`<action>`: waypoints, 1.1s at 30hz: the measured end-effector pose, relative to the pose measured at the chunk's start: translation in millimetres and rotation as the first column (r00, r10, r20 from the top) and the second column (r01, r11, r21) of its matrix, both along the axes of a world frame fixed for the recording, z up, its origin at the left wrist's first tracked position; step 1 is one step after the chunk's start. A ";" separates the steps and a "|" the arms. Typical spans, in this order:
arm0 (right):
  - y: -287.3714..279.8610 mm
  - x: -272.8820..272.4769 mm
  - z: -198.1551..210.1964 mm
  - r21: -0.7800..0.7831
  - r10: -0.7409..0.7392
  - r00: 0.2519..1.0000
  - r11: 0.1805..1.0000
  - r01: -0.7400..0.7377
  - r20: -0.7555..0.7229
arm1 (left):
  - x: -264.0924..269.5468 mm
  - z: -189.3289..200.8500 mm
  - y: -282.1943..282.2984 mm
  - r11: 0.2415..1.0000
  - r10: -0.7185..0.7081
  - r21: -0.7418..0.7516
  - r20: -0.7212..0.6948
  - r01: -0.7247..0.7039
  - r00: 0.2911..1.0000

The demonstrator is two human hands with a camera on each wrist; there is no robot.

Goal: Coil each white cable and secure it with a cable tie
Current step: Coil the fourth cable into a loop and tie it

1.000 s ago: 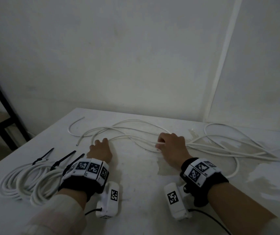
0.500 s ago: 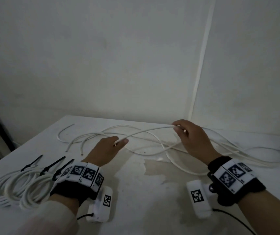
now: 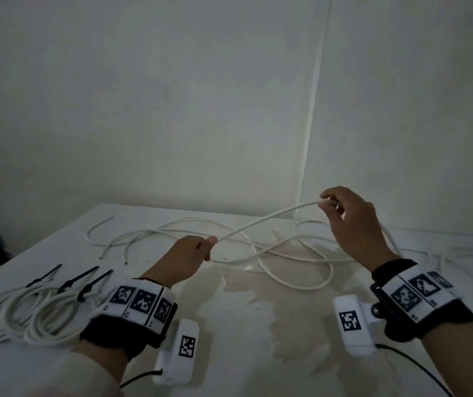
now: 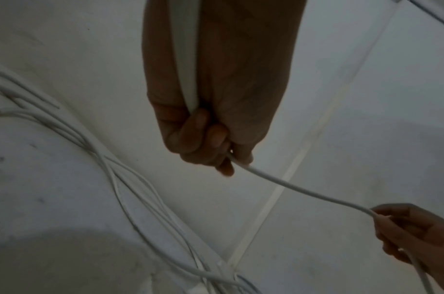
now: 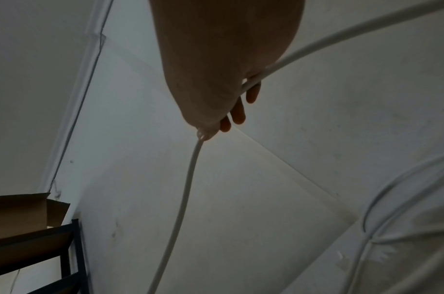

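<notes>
A long white cable (image 3: 264, 222) stretches in the air between both hands above the white table (image 3: 229, 353). My left hand (image 3: 201, 247) grips it in a fist near the table's middle; in the left wrist view the cable (image 4: 291, 185) leaves the curled fingers (image 4: 203, 143) towards the right hand (image 4: 405, 234). My right hand (image 3: 332, 204) is raised higher at the right and pinches the cable, which runs on past its fingers (image 5: 237, 113) in the right wrist view. More loose white cables (image 3: 155, 233) lie tangled behind. Three coiled cables (image 3: 29, 316) with black ties (image 3: 89, 285) lie at the left.
White walls meet in a corner (image 3: 312, 110) behind the table. A dark metal shelf (image 5: 39, 248) with a cardboard box (image 5: 22, 210) stands off the table's left side. The table's near middle (image 3: 258, 310) shows a worn, stained patch.
Both hands have risen off the table with the cable. The right hand lifted up and to the right, drawing a span taut from the left hand's grip.
</notes>
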State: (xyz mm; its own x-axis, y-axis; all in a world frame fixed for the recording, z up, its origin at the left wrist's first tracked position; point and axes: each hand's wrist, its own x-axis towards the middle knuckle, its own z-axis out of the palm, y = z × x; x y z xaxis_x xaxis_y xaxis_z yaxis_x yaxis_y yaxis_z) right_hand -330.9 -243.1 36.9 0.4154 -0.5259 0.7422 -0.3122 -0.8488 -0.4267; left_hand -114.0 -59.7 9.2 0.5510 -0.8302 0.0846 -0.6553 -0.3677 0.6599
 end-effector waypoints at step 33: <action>30.1 -7.1 -31.5 -0.562 -0.088 0.903 0.806 -0.183 -0.421 | -49.7 45.9 2.2 0.812 0.050 -0.580 -0.057 -0.075 0.997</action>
State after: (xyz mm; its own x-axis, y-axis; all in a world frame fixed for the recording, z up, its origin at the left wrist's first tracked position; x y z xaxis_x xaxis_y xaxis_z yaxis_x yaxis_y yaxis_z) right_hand -338.1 -213.0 5.4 0.7601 -0.0268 0.6492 -0.2923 -0.9064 0.3049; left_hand -163.7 -57.5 55.2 0.6127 -0.5967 0.5182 -0.6145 0.0526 0.7872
